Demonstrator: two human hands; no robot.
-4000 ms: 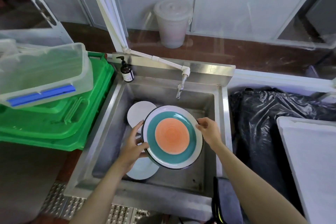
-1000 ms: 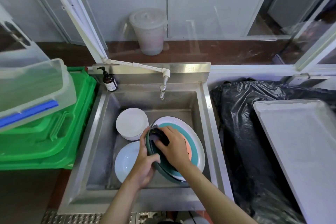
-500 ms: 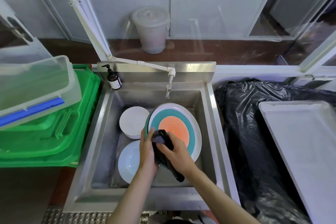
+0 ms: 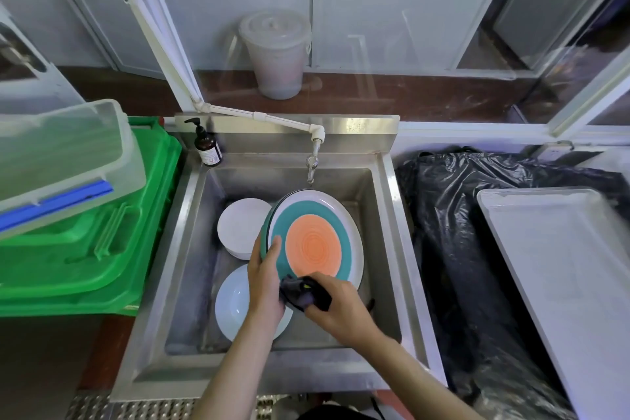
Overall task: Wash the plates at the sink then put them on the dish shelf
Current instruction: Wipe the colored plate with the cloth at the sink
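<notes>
Right now you have one colourful plate (image 4: 317, 242) tilted up on edge inside the steel sink (image 4: 191, 215), its orange centre ringed in teal and white facing you, just below the tap (image 4: 312, 169). Your left hand (image 4: 266, 278) holds it by the left rim, thumb laid flat on the teal band and the fingers wrapped behind the edge, out of sight. Your right hand (image 4: 341, 312) is at the plate's lower edge, fingers curled tight round one dark cloth (image 4: 303, 293) that presses against the plate where the two hands meet.

Count the rest in the basin: two more plates. One white plate (image 4: 240, 227), which may be a small stack, sits at the back left, just beside the coloured one and partly hidden by it. One pale plate (image 4: 235, 303) lies flat at the front left, under your left wrist.

One brown pump bottle (image 4: 206, 147) stands on the sink's back left corner. To the left, one clear tub (image 4: 61, 153) with a blue strip rests on green crates (image 4: 88, 249). To the right, one black bag (image 4: 453, 232) lies beside one white tray (image 4: 559, 266). Beyond the glass stands one lidded white bucket (image 4: 278, 51).
</notes>
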